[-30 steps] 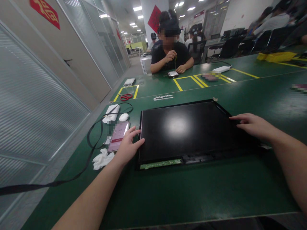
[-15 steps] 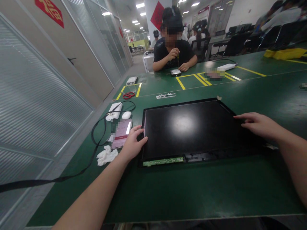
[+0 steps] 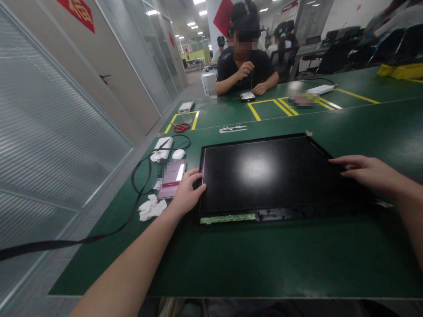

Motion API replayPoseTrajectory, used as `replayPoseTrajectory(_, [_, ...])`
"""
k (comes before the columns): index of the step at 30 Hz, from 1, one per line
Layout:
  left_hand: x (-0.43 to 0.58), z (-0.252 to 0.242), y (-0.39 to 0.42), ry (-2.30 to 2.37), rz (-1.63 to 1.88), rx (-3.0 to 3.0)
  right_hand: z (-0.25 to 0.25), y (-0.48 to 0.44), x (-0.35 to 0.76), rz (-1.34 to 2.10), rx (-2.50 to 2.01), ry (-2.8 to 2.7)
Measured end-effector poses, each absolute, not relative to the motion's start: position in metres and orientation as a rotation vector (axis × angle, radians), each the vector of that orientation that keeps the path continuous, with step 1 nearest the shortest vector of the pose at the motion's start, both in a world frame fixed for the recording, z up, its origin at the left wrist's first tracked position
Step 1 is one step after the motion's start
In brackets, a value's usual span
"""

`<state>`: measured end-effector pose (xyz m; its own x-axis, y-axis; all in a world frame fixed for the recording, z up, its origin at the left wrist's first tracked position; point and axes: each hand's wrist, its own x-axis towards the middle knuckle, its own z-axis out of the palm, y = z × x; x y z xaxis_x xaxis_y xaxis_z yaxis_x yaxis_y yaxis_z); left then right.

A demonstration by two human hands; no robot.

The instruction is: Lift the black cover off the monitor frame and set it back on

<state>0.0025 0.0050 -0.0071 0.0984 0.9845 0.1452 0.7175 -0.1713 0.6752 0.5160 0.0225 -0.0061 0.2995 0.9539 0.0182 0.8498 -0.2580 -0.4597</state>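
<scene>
A black display panel (image 3: 264, 174) lies flat on the green table (image 3: 271, 259), with a strip of green circuit board (image 3: 228, 218) bare along its near edge. My left hand (image 3: 185, 196) grips the panel's left edge, thumb on top and fingers curled at the side. My right hand (image 3: 370, 172) rests flat on the panel's right edge with its fingers stretched out.
Left of the panel lie a phone (image 3: 172, 179), a crumpled white glove (image 3: 151, 208), a white mouse (image 3: 178, 153) and a looped black cable (image 3: 139, 176). Further back are red scissors (image 3: 181, 127) and small white parts (image 3: 233, 129). A person (image 3: 246, 66) sits working across the table.
Both hands stay on the panel's edges; the left fingers have curled closer against the left edge. The view has shifted a little.
</scene>
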Motion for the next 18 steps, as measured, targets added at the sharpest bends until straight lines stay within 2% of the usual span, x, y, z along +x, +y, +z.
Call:
replayPoseTrajectory(3, [0.002,-0.009,0.005,1.685,0.771,2.005,-0.001,0.021,0.51,0.557,-2.224,-1.482])
replayPoseTrajectory(18, [0.005,-0.003,-0.007,1.661,0.553,2.356,0.01,0.018,0.495,0.606,-2.378,-1.458])
